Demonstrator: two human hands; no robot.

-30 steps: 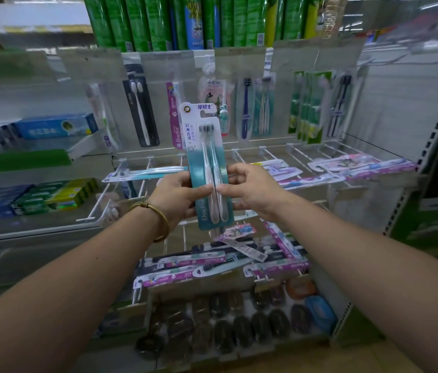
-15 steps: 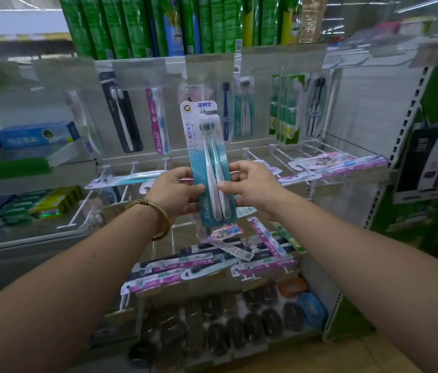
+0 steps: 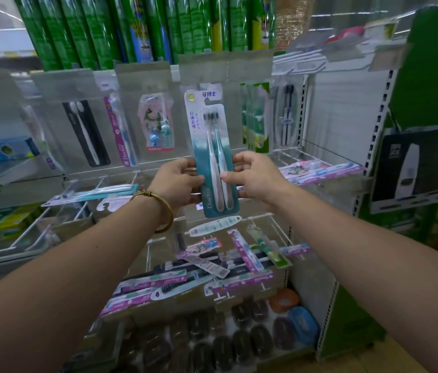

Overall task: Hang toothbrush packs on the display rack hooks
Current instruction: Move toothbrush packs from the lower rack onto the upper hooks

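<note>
The pack [image 3: 213, 146], a teal-and-white card with two dark-bristled brushes, stands upright before the rack's [image 3: 341, 117] top row of hanging packs. The left hand [image 3: 177, 181] and right hand [image 3: 255, 179] pinch its lower side edges, fingers [image 3: 228, 176] curled narrow round the card. Loose packs [image 3: 250, 254] lie below.
</note>
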